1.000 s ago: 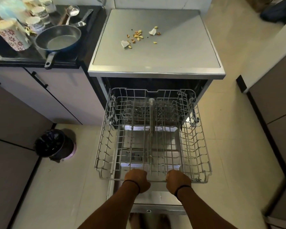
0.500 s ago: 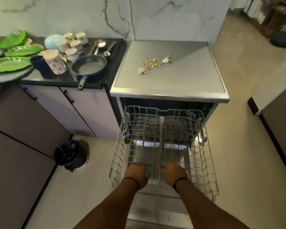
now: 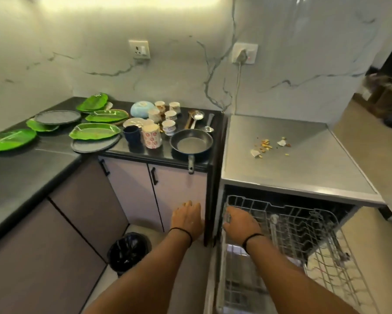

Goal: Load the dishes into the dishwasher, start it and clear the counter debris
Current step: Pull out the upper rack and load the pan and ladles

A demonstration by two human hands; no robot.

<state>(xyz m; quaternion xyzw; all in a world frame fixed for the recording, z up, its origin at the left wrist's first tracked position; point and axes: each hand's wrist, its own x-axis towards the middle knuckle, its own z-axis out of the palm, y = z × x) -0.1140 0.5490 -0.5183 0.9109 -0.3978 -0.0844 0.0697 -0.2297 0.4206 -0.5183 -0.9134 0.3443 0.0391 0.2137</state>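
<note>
Dishwasher [image 3: 299, 175] stands open, flat grey top, wire rack [image 3: 303, 234] pulled out in front of it. Left hand [image 3: 187, 219] hangs in the air left of the dishwasher, in front of the cabinet door, fingers relaxed and spread, holding nothing. Right hand [image 3: 241, 223] sits over the rack's left rear corner, fingers bent down toward the wire; motion blur there, so whether they actually grasp the wire cannot be told. Dark band on each wrist. Debris [image 3: 268, 146] lies on the dishwasher top, toward its back: small yellowish bits and a few pale scraps, loosely scattered. Black counter [image 3: 20, 175] runs just left of the dishwasher. Nearest the dishwasher on it, a dark frying pan [image 3: 191, 141], handle poking over the counter's front edge. Behind the pan, spoons [image 3: 196, 117]. Further left of the dishwasher: a floral mug [image 3: 152, 135], a dark cup [image 3: 132, 135], several small paper cups [image 3: 169, 116], an upturned pale blue bowl [image 3: 143, 108]. Further left again, green leaf-shaped plates [image 3: 95, 131] and grey round plates [image 3: 58, 116], some overlapping. A bin [image 3: 128, 251] with a black liner stands on the floor, left of the dishwasher, below the cabinets.
</note>
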